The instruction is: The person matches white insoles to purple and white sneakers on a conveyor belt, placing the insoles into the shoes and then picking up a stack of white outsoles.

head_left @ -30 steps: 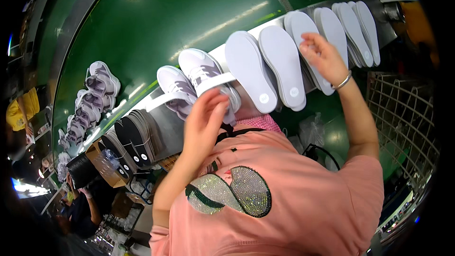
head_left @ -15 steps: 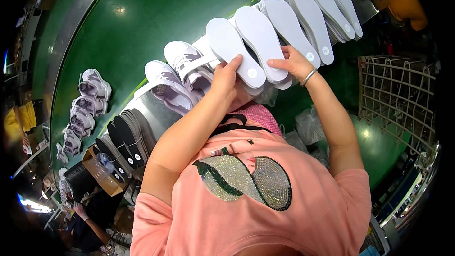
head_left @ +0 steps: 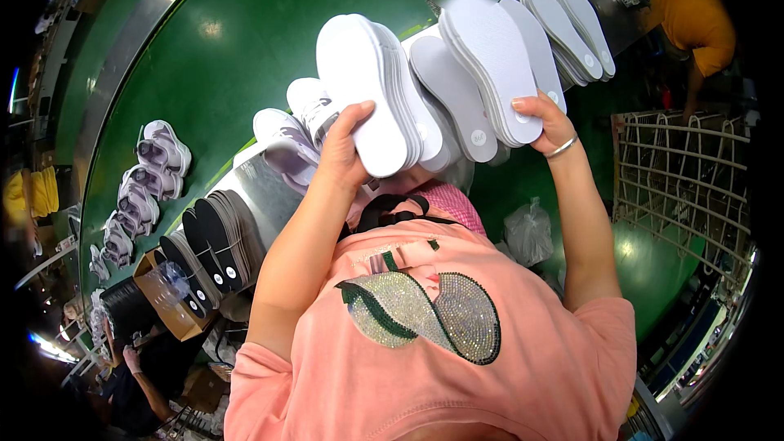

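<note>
My left hand [head_left: 345,147] grips a stack of white insoles [head_left: 353,82], thumb on top, raised and tilted so its layered edges show. My right hand [head_left: 545,120] clasps a second stack of white insoles [head_left: 488,53] by the heel end, with the thumb across the upper face. Between the two stacks lie other pale insoles [head_left: 457,98] with a round mark at the heel. Further right, more white insoles [head_left: 563,33] rest in overlapping piles. Left of my left hand stand two white and lilac sneakers [head_left: 282,143], partly hidden by the hand and stack.
A green conveyor [head_left: 245,49] curves past, carrying a row of sneakers [head_left: 139,204] at the left. Bundled black and grey insoles [head_left: 216,241] stand beside a cardboard box [head_left: 180,314]. A wire rack [head_left: 682,171] is at the right, and a person in yellow [head_left: 694,20] beyond it.
Both hands have lifted their insole stacks and drawn apart, left hand leftward and right hand rightward. Sneakers on the conveyor at the top have come further into view.
</note>
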A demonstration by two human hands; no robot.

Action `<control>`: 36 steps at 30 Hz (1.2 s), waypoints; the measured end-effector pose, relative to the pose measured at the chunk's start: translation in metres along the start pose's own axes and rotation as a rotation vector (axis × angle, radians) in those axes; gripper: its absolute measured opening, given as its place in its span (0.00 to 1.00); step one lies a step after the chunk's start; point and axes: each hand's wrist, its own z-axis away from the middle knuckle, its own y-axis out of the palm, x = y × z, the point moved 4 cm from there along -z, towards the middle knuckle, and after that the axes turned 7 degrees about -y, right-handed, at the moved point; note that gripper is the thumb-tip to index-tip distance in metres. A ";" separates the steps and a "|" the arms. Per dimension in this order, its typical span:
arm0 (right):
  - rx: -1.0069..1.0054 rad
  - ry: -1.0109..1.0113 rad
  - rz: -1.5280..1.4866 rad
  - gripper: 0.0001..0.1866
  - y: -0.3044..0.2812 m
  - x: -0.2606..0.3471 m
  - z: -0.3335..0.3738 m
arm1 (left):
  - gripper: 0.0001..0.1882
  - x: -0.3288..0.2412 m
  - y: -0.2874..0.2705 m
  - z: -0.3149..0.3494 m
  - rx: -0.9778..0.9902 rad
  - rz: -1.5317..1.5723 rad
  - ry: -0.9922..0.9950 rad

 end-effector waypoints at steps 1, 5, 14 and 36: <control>-0.029 -0.060 0.033 0.28 0.002 0.003 0.004 | 0.27 -0.001 -0.003 0.002 0.034 0.006 -0.005; -0.099 -0.208 0.091 0.29 0.021 0.006 0.016 | 0.30 0.001 -0.020 -0.001 0.155 -0.006 0.002; -0.070 -0.175 -0.026 0.33 0.074 -0.022 0.019 | 0.34 0.013 0.016 0.002 0.278 -0.126 -0.046; 0.081 -0.145 -0.149 0.40 0.091 -0.009 0.021 | 0.35 0.032 0.027 0.001 0.216 -0.500 -0.016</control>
